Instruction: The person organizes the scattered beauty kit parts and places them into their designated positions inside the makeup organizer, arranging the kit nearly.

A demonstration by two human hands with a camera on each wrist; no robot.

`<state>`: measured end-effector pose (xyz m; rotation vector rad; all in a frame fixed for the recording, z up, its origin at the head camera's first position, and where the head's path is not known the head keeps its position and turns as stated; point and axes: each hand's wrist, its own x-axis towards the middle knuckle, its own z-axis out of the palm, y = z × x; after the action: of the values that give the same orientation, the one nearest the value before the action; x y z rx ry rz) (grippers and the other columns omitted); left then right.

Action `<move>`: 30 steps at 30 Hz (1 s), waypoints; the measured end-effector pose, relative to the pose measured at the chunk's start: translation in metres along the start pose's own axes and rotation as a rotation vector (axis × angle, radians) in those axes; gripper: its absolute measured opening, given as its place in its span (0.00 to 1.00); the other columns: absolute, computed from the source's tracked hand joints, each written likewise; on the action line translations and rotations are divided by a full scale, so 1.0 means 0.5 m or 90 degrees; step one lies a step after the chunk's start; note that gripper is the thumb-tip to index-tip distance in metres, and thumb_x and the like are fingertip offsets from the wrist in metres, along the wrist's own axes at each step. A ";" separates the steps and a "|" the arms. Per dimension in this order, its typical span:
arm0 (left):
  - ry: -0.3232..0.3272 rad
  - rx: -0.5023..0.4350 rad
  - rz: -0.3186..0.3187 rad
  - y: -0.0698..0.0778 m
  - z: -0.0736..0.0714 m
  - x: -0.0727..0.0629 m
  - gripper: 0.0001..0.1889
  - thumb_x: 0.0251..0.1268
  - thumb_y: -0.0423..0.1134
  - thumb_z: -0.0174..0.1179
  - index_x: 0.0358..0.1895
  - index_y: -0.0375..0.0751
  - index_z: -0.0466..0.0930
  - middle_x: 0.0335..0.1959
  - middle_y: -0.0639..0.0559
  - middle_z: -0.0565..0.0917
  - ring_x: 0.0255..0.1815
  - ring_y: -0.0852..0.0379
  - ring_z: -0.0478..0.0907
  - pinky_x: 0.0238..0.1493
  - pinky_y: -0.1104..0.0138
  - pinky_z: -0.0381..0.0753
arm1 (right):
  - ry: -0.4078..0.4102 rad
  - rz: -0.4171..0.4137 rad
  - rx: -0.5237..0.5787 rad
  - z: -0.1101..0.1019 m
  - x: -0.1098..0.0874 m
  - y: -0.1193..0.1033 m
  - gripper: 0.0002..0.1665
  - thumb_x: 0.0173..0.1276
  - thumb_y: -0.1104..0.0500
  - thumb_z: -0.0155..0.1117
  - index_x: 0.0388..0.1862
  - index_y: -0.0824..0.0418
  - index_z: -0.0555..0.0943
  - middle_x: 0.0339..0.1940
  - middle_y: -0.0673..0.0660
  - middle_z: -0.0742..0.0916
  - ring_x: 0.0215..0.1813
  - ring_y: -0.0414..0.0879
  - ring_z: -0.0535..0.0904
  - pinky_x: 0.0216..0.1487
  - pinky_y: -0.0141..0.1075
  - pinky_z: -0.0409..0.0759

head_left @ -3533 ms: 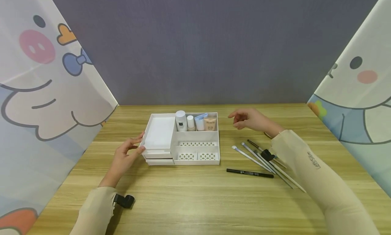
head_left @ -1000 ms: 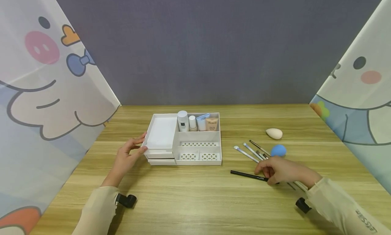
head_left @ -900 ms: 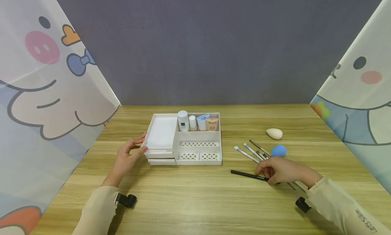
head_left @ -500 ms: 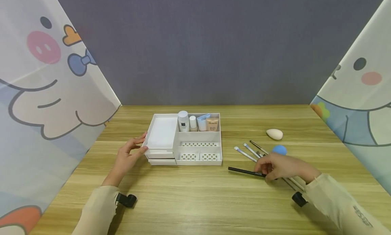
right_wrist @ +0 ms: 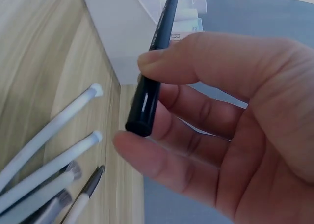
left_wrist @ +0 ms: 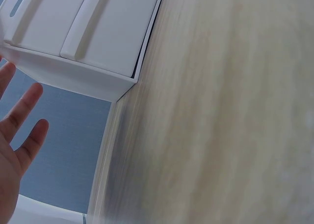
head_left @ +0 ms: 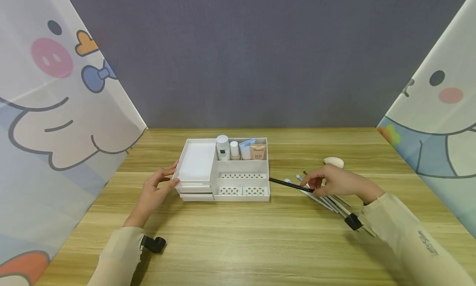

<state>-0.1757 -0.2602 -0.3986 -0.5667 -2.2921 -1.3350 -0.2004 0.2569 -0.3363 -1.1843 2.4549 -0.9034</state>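
Over the table, just right of the white organizer, a black pen is slanting through the air; its far end is lining up with the organizer's right wall, though I cannot tell whether they are touching. The right hand is pinching it between thumb and fingers near the other end, so the long free part could be twisting loose if it caught that wall. Below the hand, several brushes are lying in a loose fan; a low wrist, or the black wrist camera strapped there, could be scattering them. The left hand is touching the organizer's left side, its fingers spread and clasping nothing; too firm a push could be sliding the organizer sideways. At its back, a white bottle and a peach tube are standing, likely to be tipping if jolted. Beyond the right hand, a cream sponge is lying.
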 end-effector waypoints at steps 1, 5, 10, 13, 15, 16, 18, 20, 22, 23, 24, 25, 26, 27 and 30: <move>0.000 0.001 0.000 0.000 0.000 0.000 0.15 0.60 0.20 0.63 0.51 0.30 0.80 0.64 0.40 0.75 0.61 0.75 0.71 0.48 0.71 0.74 | 0.004 0.002 -0.005 0.000 0.005 -0.002 0.14 0.64 0.69 0.67 0.50 0.65 0.84 0.34 0.44 0.83 0.36 0.38 0.77 0.36 0.37 0.80; 0.003 0.003 -0.003 -0.001 0.001 -0.001 0.15 0.60 0.19 0.64 0.50 0.29 0.79 0.64 0.41 0.75 0.60 0.75 0.71 0.48 0.71 0.74 | 0.017 0.033 -0.021 -0.001 0.027 -0.009 0.15 0.64 0.68 0.67 0.50 0.61 0.85 0.33 0.44 0.84 0.36 0.38 0.77 0.35 0.36 0.79; 0.002 0.001 -0.008 -0.001 0.000 0.000 0.15 0.61 0.20 0.63 0.50 0.29 0.79 0.64 0.39 0.75 0.61 0.74 0.70 0.49 0.70 0.74 | 0.023 0.074 -0.025 0.001 0.057 -0.013 0.15 0.65 0.66 0.67 0.51 0.60 0.86 0.34 0.46 0.85 0.36 0.39 0.78 0.34 0.35 0.77; 0.000 0.002 -0.009 -0.001 0.000 0.000 0.14 0.61 0.20 0.63 0.50 0.30 0.80 0.64 0.39 0.75 0.61 0.75 0.70 0.49 0.71 0.74 | 0.022 0.084 -0.024 0.002 0.075 -0.014 0.14 0.66 0.64 0.67 0.51 0.60 0.86 0.34 0.46 0.85 0.37 0.40 0.78 0.35 0.36 0.78; 0.001 0.001 -0.011 0.000 0.000 0.000 0.14 0.61 0.20 0.63 0.50 0.30 0.80 0.64 0.38 0.75 0.61 0.75 0.70 0.49 0.71 0.74 | 0.021 0.084 -0.023 0.004 0.086 -0.017 0.14 0.67 0.64 0.66 0.51 0.60 0.86 0.34 0.46 0.85 0.37 0.40 0.78 0.36 0.37 0.78; 0.003 0.001 -0.012 -0.001 0.000 0.000 0.15 0.60 0.20 0.63 0.50 0.30 0.80 0.64 0.38 0.75 0.61 0.75 0.70 0.49 0.71 0.74 | 0.022 0.084 -0.025 0.005 0.092 -0.018 0.14 0.67 0.64 0.66 0.51 0.59 0.86 0.34 0.45 0.85 0.37 0.40 0.78 0.36 0.37 0.78; 0.007 -0.002 -0.014 -0.002 0.001 0.000 0.15 0.60 0.19 0.63 0.50 0.30 0.80 0.64 0.38 0.75 0.61 0.76 0.70 0.48 0.71 0.74 | 0.026 0.079 -0.027 0.007 0.104 -0.021 0.13 0.67 0.63 0.67 0.51 0.60 0.86 0.35 0.46 0.86 0.37 0.40 0.79 0.37 0.37 0.78; 0.009 -0.003 -0.015 -0.003 0.001 0.000 0.16 0.59 0.18 0.63 0.50 0.29 0.80 0.64 0.38 0.75 0.60 0.76 0.70 0.48 0.70 0.74 | 0.029 0.078 -0.029 0.009 0.115 -0.025 0.13 0.67 0.64 0.67 0.50 0.60 0.86 0.35 0.47 0.86 0.37 0.40 0.79 0.37 0.38 0.78; 0.012 -0.002 -0.014 -0.007 0.002 -0.001 0.16 0.58 0.17 0.63 0.50 0.29 0.80 0.63 0.38 0.75 0.60 0.76 0.70 0.48 0.70 0.74 | 0.032 0.080 -0.031 0.011 0.128 -0.028 0.14 0.66 0.64 0.67 0.50 0.60 0.87 0.36 0.48 0.87 0.38 0.40 0.79 0.38 0.38 0.78; 0.012 0.000 -0.013 -0.007 0.003 -0.001 0.16 0.58 0.17 0.63 0.50 0.28 0.79 0.63 0.38 0.75 0.60 0.76 0.70 0.48 0.71 0.74 | 0.032 0.079 -0.031 0.012 0.134 -0.029 0.14 0.66 0.65 0.67 0.50 0.61 0.87 0.36 0.49 0.87 0.38 0.41 0.79 0.38 0.38 0.78; 0.012 0.001 -0.012 -0.007 0.004 -0.001 0.16 0.58 0.17 0.63 0.50 0.27 0.79 0.64 0.38 0.75 0.60 0.76 0.70 0.48 0.71 0.74 | 0.030 0.079 -0.030 0.013 0.140 -0.030 0.14 0.65 0.66 0.66 0.50 0.61 0.87 0.36 0.50 0.87 0.38 0.41 0.80 0.38 0.38 0.78; 0.013 0.004 -0.011 -0.008 0.004 -0.001 0.16 0.58 0.17 0.62 0.50 0.26 0.79 0.64 0.38 0.75 0.60 0.76 0.70 0.48 0.71 0.74 | 0.030 0.080 -0.029 0.013 0.147 -0.033 0.14 0.65 0.66 0.66 0.49 0.62 0.87 0.36 0.50 0.88 0.38 0.41 0.80 0.39 0.38 0.78; 0.013 0.005 -0.010 -0.009 0.004 -0.001 0.16 0.58 0.16 0.62 0.50 0.26 0.79 0.64 0.38 0.75 0.60 0.76 0.70 0.48 0.72 0.73 | 0.031 0.076 -0.028 0.014 0.153 -0.034 0.14 0.64 0.67 0.66 0.49 0.62 0.87 0.36 0.51 0.88 0.38 0.41 0.80 0.39 0.38 0.79; 0.013 0.003 -0.010 -0.008 0.004 -0.001 0.16 0.59 0.17 0.62 0.50 0.26 0.79 0.64 0.39 0.75 0.61 0.76 0.70 0.48 0.72 0.73 | 0.031 0.077 -0.024 0.014 0.159 -0.037 0.14 0.64 0.67 0.65 0.49 0.63 0.87 0.36 0.51 0.88 0.38 0.42 0.80 0.39 0.38 0.79; 0.011 -0.004 -0.011 -0.004 0.003 0.000 0.15 0.60 0.18 0.63 0.50 0.28 0.79 0.64 0.42 0.75 0.61 0.75 0.71 0.48 0.72 0.73 | 0.039 0.064 -0.024 0.017 0.177 -0.042 0.14 0.63 0.69 0.64 0.47 0.64 0.87 0.35 0.52 0.88 0.38 0.42 0.80 0.40 0.38 0.79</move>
<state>-0.1772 -0.2598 -0.4006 -0.5365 -2.2840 -1.3503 -0.2392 0.1746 -0.3272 -1.0482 2.5649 -0.8816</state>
